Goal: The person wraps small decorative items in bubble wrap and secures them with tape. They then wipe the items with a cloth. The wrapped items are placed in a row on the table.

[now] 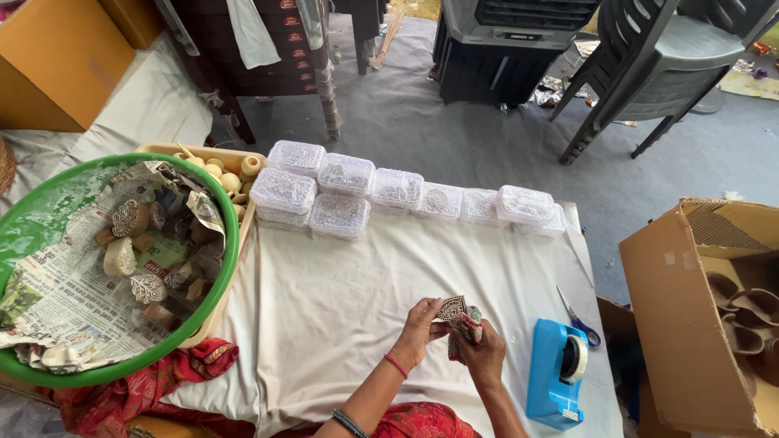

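Both hands meet above the white-covered counter [341, 292], near its front edge. The left hand [419, 328] has its grip pinched on a carved wooden block [452, 309], and the right hand [483, 353] has its grip closed around the block and what looks like a scrap of wrapping. A blue tape dispenser [557, 371] and scissors [578, 320] lie just right. Clear lidded boxes [341, 195] line the far edge; a green tub [213, 307] of carved blocks sits left.

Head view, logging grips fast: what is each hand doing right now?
Left hand: closed on the carved wooden block, gripping its left edge.
Right hand: closed on the same block from below, with a wad of paper.
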